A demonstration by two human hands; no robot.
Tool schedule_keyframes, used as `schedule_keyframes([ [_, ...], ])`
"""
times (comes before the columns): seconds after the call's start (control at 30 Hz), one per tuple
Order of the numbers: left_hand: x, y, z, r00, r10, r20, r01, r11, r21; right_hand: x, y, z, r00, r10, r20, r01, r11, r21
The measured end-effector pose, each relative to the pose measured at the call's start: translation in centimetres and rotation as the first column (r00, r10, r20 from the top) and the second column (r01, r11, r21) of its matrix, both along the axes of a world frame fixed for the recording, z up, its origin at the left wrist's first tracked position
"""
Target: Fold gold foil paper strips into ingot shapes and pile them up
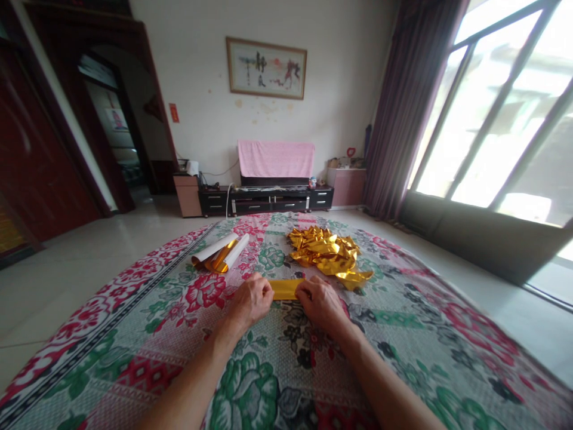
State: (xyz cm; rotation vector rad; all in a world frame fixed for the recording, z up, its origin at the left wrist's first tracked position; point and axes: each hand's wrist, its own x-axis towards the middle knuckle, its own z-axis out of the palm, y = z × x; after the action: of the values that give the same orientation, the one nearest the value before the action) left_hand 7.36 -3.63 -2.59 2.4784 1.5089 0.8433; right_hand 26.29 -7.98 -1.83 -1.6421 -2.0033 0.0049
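Note:
A strip of gold foil paper (285,289) stretches flat between my two hands, low over the patterned cloth. My left hand (255,298) pinches its left end, fingers curled in. At the other end my right hand (320,300) grips it in the same way. Just beyond my right hand lies a heap of folded gold foil pieces (324,251), shiny and pointed. Loosely rolled sheets of gold paper with white backs (221,252) rest past my left hand. My fingers hide both ends of the strip.
A flowered cloth (246,388) covers the round-edged surface under my arms. Across the tiled floor (89,257) stands a low black cabinet (255,206), with a pink cloth (276,159) draped over something on it. A window (492,101) and purple curtain (398,107) are at right.

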Motion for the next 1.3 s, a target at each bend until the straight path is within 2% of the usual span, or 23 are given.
schedule_keyframes([
  [0.7,0.43,0.08,-0.05,0.998,0.061,-0.036,-0.061,0.998,-0.002,-0.12,0.08,-0.02,0.999,-0.032,-0.007,0.032,0.999,0.010],
  [0.93,0.41,0.04,-0.47,0.999,0.030,0.041,-0.032,0.998,0.052,0.11,0.29,-0.48,0.993,-0.012,-0.115,0.016,0.999,0.032],
  [1.3,-0.38,-0.12,-0.11,0.999,-0.013,0.051,0.010,0.999,0.046,0.21,0.18,-0.44,0.993,-0.015,-0.116,0.017,1.000,0.018],
])
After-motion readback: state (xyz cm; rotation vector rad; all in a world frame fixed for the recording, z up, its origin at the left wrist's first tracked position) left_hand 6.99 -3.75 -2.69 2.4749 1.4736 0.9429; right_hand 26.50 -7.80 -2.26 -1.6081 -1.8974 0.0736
